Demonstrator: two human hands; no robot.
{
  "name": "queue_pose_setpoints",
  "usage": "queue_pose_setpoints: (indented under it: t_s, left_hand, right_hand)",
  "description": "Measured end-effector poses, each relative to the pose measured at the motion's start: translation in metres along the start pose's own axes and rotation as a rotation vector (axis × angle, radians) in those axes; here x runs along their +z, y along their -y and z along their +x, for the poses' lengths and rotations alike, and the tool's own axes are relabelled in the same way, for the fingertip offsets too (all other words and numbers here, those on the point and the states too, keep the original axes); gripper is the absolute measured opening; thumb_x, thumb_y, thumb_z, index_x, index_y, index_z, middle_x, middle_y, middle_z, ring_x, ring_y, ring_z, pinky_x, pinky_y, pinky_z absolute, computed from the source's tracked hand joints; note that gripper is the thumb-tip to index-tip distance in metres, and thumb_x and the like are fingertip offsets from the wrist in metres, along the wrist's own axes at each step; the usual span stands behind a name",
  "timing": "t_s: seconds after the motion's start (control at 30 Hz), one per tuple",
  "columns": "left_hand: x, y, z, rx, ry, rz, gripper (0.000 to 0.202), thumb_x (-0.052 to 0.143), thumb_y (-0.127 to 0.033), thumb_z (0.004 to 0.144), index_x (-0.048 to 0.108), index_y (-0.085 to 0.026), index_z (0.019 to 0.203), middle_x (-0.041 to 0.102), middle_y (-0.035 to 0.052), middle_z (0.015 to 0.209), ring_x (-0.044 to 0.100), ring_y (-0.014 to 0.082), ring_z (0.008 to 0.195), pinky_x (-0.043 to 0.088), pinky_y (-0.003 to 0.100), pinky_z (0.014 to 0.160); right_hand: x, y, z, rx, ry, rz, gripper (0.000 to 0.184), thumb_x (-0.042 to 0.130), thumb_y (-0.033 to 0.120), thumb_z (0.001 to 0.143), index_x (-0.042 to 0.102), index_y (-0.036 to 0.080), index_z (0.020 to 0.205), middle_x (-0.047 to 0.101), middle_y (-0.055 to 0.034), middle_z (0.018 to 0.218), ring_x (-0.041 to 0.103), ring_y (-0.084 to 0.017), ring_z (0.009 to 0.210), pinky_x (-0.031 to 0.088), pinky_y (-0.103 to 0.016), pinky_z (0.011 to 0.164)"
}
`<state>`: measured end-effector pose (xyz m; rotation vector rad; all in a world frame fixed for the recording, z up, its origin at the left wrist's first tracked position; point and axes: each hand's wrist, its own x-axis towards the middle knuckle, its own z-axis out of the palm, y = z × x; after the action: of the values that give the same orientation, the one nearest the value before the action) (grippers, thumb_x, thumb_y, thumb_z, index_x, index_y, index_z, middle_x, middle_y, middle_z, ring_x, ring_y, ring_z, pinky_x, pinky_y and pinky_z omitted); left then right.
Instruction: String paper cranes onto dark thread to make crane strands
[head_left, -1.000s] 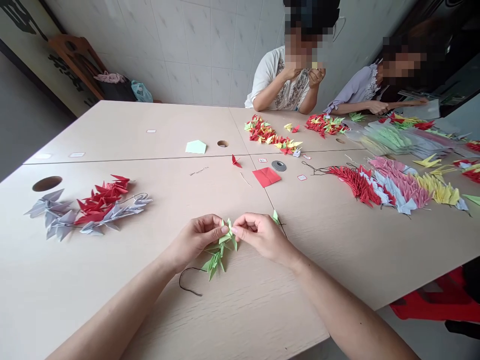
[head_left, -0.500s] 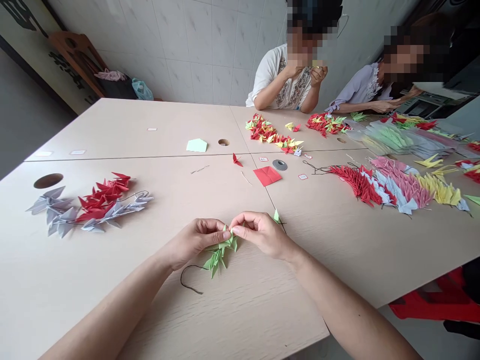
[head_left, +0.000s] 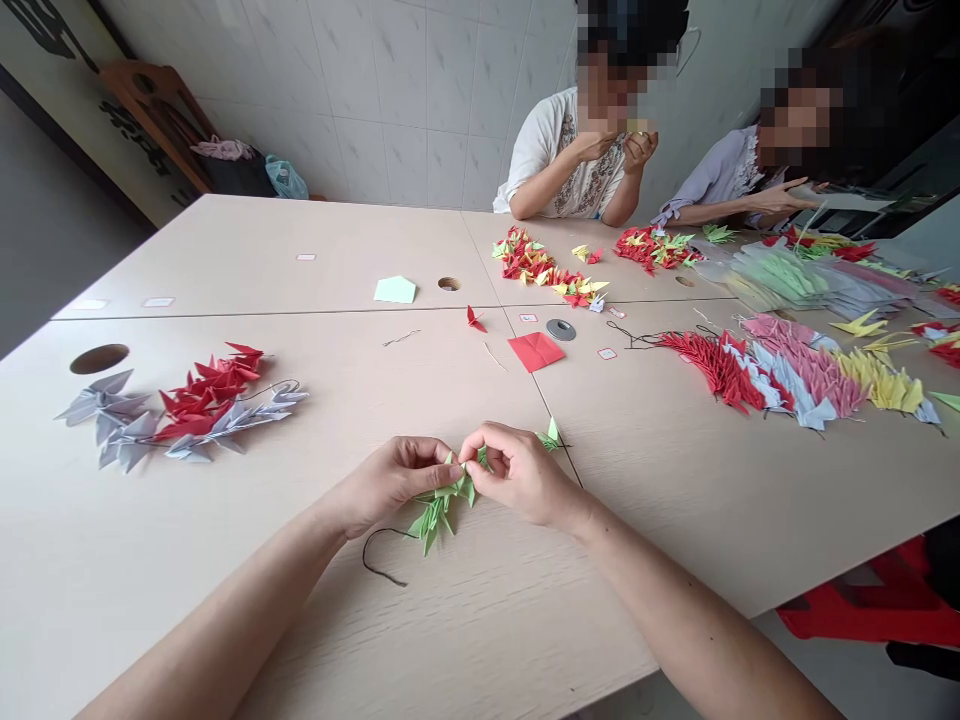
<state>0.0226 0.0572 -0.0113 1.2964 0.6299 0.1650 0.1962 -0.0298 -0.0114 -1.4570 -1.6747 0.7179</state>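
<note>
A string of green paper cranes [head_left: 435,513] lies at the near middle of the table, partly covered by my fingers. My left hand [head_left: 409,475] is closed on it, thumb and fingers pinching the upper end. Against those fingertips, my right hand [head_left: 510,468] pinches the same green string with thumb and index finger. More green folded paper [head_left: 552,436] shows past my right knuckles. A dark cord [head_left: 367,560] curls out from the lower left end onto the table.
Strung red and lavender cranes [head_left: 202,405] lie at left. A red paper square [head_left: 535,351], a single red crane [head_left: 475,319] and a grey ring [head_left: 560,329] lie ahead. Bundles of coloured cranes [head_left: 802,370] spread at right. Two people sit across the table, hands busy.
My right hand has shifted slightly, uncovering more green paper beside it. My left hand stays almost still. The person at far right has raised a hand over a clear packet.
</note>
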Motion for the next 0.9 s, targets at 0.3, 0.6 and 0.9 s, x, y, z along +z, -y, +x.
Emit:
queue_pose_setpoints:
  t_s: [0.3, 0.6, 0.9]
  left_hand:
    - [0.005, 0.006, 0.003, 0.025, -0.084, 0.013, 0.035, 0.071, -0.048, 0.073, 0.062, -0.015, 0.074, 0.042, -0.0046, 0.058, 0.031, 0.0081, 0.054, 0.023, 0.024, 0.051]
    - [0.006, 0.010, 0.003, 0.081, -0.187, -0.030, 0.035, 0.072, -0.048, 0.073, 0.059, -0.015, 0.073, 0.044, -0.0044, 0.060, 0.031, 0.0073, 0.055, 0.024, 0.023, 0.051]
    - [0.016, 0.014, 0.001, 0.140, -0.314, -0.030, 0.035, 0.072, -0.048, 0.073, 0.059, -0.016, 0.073, 0.042, -0.0050, 0.059, 0.032, 0.0070, 0.053, 0.024, 0.022, 0.049]
  right_hand:
    - [0.004, -0.009, -0.001, -0.224, -0.091, -0.250, 0.014, 0.052, 0.007, 0.077, 0.054, 0.021, 0.079, 0.056, 0.0048, 0.070, 0.043, -0.007, 0.054, 0.033, -0.020, 0.055]
    - [0.009, -0.005, 0.004, -0.278, -0.207, -0.300, 0.014, 0.049, 0.006, 0.078, 0.051, 0.021, 0.076, 0.055, 0.0049, 0.064, 0.043, -0.008, 0.052, 0.033, -0.021, 0.052]
    - [0.008, -0.006, 0.003, -0.297, -0.202, -0.337, 0.016, 0.047, 0.005, 0.079, 0.048, 0.022, 0.078, 0.061, 0.0029, 0.067, 0.049, -0.010, 0.056, 0.036, -0.023, 0.056]
